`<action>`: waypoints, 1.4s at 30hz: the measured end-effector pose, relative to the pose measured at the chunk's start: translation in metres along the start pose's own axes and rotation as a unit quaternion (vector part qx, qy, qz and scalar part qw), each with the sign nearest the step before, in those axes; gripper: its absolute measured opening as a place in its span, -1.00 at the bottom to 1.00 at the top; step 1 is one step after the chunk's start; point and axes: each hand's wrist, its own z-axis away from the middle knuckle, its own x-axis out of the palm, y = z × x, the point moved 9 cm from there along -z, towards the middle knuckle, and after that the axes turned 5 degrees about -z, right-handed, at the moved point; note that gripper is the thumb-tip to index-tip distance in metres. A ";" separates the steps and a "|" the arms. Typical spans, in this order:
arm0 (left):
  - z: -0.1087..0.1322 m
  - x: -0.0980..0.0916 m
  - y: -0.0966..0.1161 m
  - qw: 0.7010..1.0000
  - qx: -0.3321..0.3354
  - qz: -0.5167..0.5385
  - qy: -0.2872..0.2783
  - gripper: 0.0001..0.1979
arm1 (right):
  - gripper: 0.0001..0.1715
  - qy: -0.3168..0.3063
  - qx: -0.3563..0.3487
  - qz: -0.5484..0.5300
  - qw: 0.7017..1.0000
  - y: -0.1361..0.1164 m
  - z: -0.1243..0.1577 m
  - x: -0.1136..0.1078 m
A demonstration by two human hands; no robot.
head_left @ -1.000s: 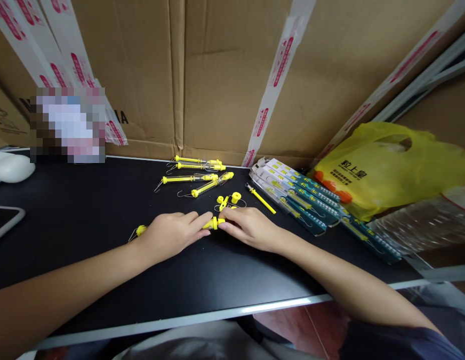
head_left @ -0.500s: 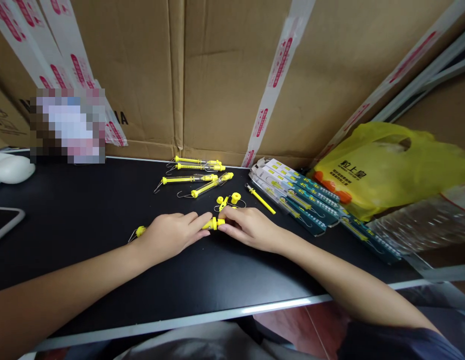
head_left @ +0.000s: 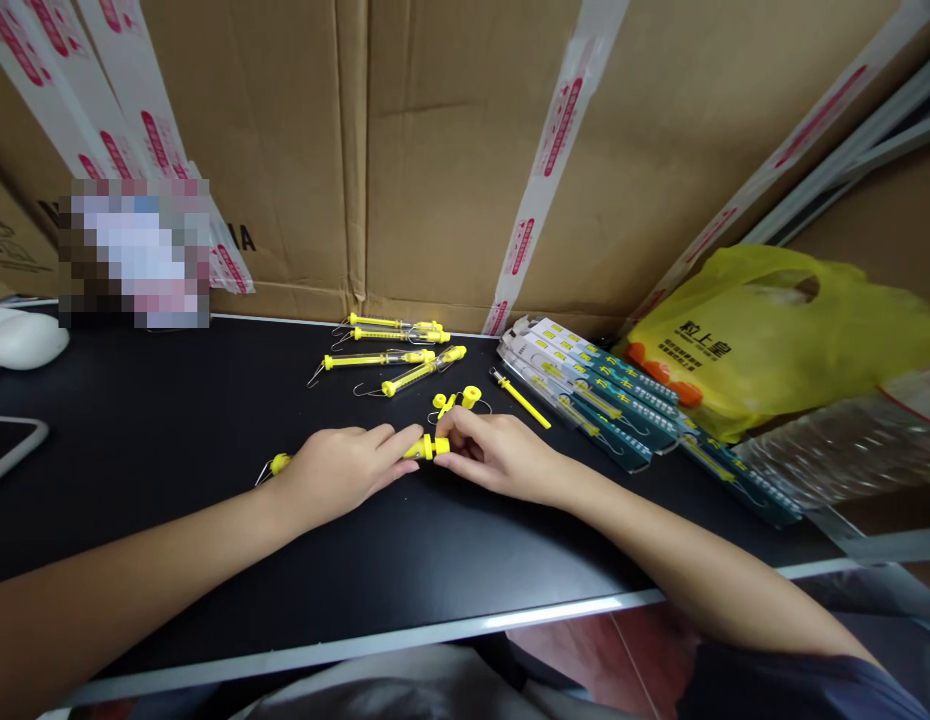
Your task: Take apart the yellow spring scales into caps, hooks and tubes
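My left hand [head_left: 345, 465] is wrapped round a yellow spring scale [head_left: 427, 448], held sideways just above the black table. Its hook end [head_left: 280, 464] sticks out on the left, and most of its tube is hidden under my fingers. My right hand [head_left: 502, 452] pinches the scale's right end between thumb and index finger. Just beyond my right fingertips lie loose yellow parts: a round cap [head_left: 471, 397], a small piece [head_left: 447, 404] and a metal ring, partly covered. A yellow rod with a hook [head_left: 522, 400] rests to their right.
Several spring scales [head_left: 394, 335] lie farther back. Boxed scales [head_left: 585, 385] are stacked at the right, beside a yellow plastic bag [head_left: 765, 330]. Tall cardboard boxes [head_left: 450, 150] stand behind the table [head_left: 345, 590]. A phone [head_left: 15, 445] sits at the left edge.
My right index finger has lifted slightly at the scale's right end, showing a little more of the yellow end. My left hand and the other things have hardly moved.
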 end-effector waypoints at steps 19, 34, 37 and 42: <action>-0.001 -0.001 0.002 1.000 0.007 -0.012 0.001 -0.70 | -0.72 0.000 0.007 0.036 0.999 0.000 -0.001 0.000; 0.000 -0.002 0.002 1.000 0.010 -0.017 0.014 -0.70 | -0.67 -0.011 -0.010 0.039 0.999 0.001 -0.001 0.003; 0.000 -0.002 0.002 1.000 0.008 -0.015 0.019 -0.69 | -0.68 -0.016 -0.006 0.032 0.999 0.003 -0.001 0.005; 0.000 -0.001 0.001 1.000 0.004 -0.023 0.011 -0.70 | -0.77 -0.007 0.008 -0.012 1.000 0.001 0.000 0.002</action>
